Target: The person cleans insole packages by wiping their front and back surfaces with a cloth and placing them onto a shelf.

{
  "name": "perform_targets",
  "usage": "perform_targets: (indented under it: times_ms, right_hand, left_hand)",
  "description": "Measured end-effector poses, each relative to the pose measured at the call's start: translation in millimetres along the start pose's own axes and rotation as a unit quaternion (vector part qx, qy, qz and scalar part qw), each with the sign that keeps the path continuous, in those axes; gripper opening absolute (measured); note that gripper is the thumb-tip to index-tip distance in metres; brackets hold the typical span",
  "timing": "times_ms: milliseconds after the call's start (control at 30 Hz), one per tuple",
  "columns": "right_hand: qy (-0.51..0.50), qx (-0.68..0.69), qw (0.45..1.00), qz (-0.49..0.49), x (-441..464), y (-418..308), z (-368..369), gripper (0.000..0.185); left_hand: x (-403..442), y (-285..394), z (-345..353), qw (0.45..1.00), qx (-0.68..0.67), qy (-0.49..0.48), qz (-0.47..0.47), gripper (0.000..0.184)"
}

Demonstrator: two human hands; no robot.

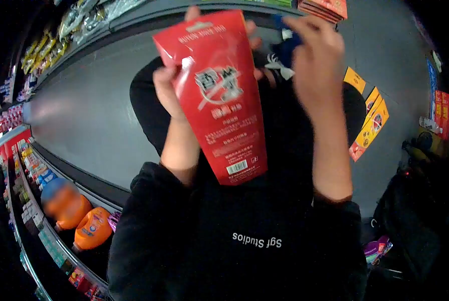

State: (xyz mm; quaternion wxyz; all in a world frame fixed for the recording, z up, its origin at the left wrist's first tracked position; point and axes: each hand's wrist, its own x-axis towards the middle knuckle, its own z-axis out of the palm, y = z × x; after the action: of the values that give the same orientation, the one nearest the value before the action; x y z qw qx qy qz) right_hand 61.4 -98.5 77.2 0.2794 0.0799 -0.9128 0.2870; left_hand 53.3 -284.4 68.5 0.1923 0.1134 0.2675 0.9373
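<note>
My left hand (170,93) is closed around a red printed hang-hole package (224,108), thumb on its near face and fingertips showing past its far edge. The package tapers toward its lower end and carries white lettering, a crossed-out emblem and a barcode. To its right, my right hand (318,65) is raised, bent at the wrist and smeared by motion. Its fingers point left over a dark blue shoe (287,50) with white laces; whether they hold anything cannot be made out.
Yellow packages (375,123) lie on the grey floor (94,110) by my right knee. A stack of orange-red packages (324,7) stands at the top. Shelves with orange detergent bottles (93,228) run along the left. A dark bag-like shape (410,210) is at the right.
</note>
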Motion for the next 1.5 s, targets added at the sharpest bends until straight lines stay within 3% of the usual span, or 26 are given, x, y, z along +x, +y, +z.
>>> perform_targets:
  times_ms: [67, 133, 200, 233, 300, 400, 500, 567, 600, 733, 833, 933, 1000, 1033, 1100, 1167, 1233, 1300, 1333, 1367, 1433, 1500]
  right_hand:
    - [0.020, 0.122, 0.990, 0.072, -7, 18, -10, 0.035]
    - [0.011, 0.277, 0.938, 0.208, -23, 23, -16, 0.022]
    - [-0.041, 0.318, 0.910, 0.261, -39, 21, -20, 0.020]
    - [-0.086, 0.354, 0.877, 0.312, -47, 20, -21, 0.019]
    - [-0.101, 0.347, 0.879, 0.311, -57, 16, -21, 0.015]
    - [-0.178, 0.389, 0.858, 0.284, -67, 7, -20, 0.017]
    - [-0.301, 0.466, 0.769, 0.318, -81, -2, -27, 0.022]
    - [-0.327, 0.466, 0.784, 0.246, -87, -6, -28, 0.025]
    - [-0.361, 0.471, 0.762, 0.257, -85, -8, -29, 0.025]
    - [-0.311, 0.476, 0.781, 0.258, -85, -15, -26, 0.023]
    - [-0.323, 0.413, 0.802, 0.287, -84, -14, -28, 0.018]
    - [-0.325, 0.432, 0.779, 0.318, -88, -11, -26, 0.017]
    - [-0.261, 0.491, 0.735, 0.389, -95, -11, -21, 0.017]
    - [-0.252, 0.491, 0.739, 0.387, -101, -8, -17, 0.019]
    - [-0.204, 0.548, 0.655, 0.479, -100, -16, -19, 0.018]
    - [-0.160, 0.635, 0.530, 0.538, -98, -20, -17, 0.017]
    - [-0.157, 0.673, 0.465, 0.553, -95, -21, -14, 0.018]
    - [-0.146, 0.641, 0.555, 0.510, -103, -15, -5, 0.021]
    - [-0.180, 0.612, 0.602, 0.480, -104, -10, -7, 0.022]
    - [-0.134, 0.635, 0.613, 0.450, -106, -10, -5, 0.021]
    - [-0.064, 0.494, 0.793, 0.352, -109, -2, -14, 0.020]
    - [-0.058, 0.464, 0.798, 0.380, -111, 25, -25, 0.022]
  left_hand:
    - [5, 7, -10, 0.999, -0.027, -0.008, 0.033, 0.084]
    - [11, 14, -26, 0.995, -0.087, -0.016, 0.051, 0.078]
    - [9, 26, -61, 0.989, -0.109, -0.076, -0.060, 0.081]
    - [12, 28, -67, 0.990, -0.110, -0.070, -0.059, 0.081]
    - [17, 29, -70, 0.967, -0.192, -0.151, -0.072, 0.084]
    - [27, 30, -60, 0.970, -0.213, -0.103, -0.048, 0.078]
    - [33, 31, -59, 0.974, -0.199, -0.100, -0.034, 0.078]
    - [31, 32, -56, 0.974, -0.212, -0.070, -0.029, 0.078]
    - [31, 33, -59, 0.977, -0.203, -0.062, -0.031, 0.079]
    - [32, 33, -63, 0.979, -0.186, -0.073, -0.029, 0.081]
    - [30, 34, -66, 0.984, -0.178, -0.023, 0.000, 0.081]
    - [30, 31, -56, 0.978, -0.195, -0.066, -0.023, 0.084]
    - [32, 26, -39, 0.984, -0.173, -0.042, -0.004, 0.073]
    - [33, 30, -53, 0.998, -0.030, 0.042, 0.039, 0.097]
    - [27, 10, -48, 0.997, -0.068, 0.025, 0.011, 0.105]
    - [24, -15, -40, 0.987, -0.137, -0.045, -0.070, 0.098]
    - [15, -43, -32, 0.987, -0.130, -0.052, -0.080, 0.089]
    - [5, -63, -19, 0.999, 0.016, -0.034, -0.018, 0.081]
    - [3, -58, 9, 0.986, 0.161, 0.029, -0.021, 0.070]
    - [7, -59, 17, 0.980, 0.184, 0.081, -0.002, 0.076]
    - [15, -59, 18, 0.958, 0.275, 0.079, 0.009, 0.071]
    - [28, -58, 19, 0.959, 0.275, 0.065, 0.015, 0.063]
